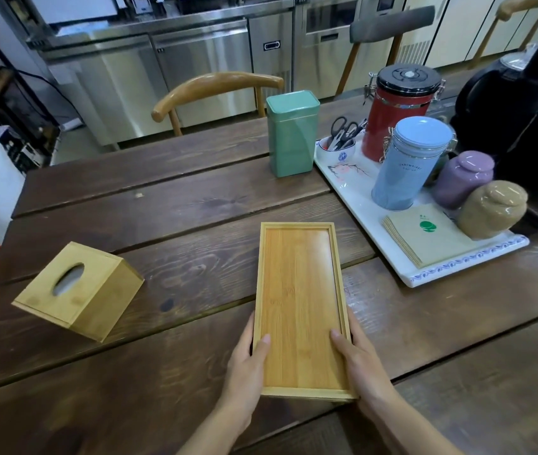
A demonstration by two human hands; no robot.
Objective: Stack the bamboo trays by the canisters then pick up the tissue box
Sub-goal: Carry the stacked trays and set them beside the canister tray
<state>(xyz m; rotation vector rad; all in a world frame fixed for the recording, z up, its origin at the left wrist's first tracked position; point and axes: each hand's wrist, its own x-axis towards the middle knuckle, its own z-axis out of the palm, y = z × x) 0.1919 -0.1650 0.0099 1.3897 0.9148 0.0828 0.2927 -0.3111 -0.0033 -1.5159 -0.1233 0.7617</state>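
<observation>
A long bamboo tray (300,300) lies lengthwise on the dark wooden table (179,205), near its front middle. My left hand (247,359) grips the tray's left edge near the close end, thumb on the inside. On the opposite edge my right hand (357,359) does the same. Whether another tray lies under it I cannot tell. The bamboo tissue box (77,290) sits to the left, turned at an angle, its oval slot facing up. The canisters stand at the right: a blue one (405,165) and a red one (395,110).
A white ceramic tray (458,264) at the right holds the canisters, a purple jar (461,178), a beige jar (490,208), napkins (431,234) and a cup of scissors (336,149). A green tin (292,133) stands behind. Black kettles (523,103) at far right. Chairs stand beyond the table.
</observation>
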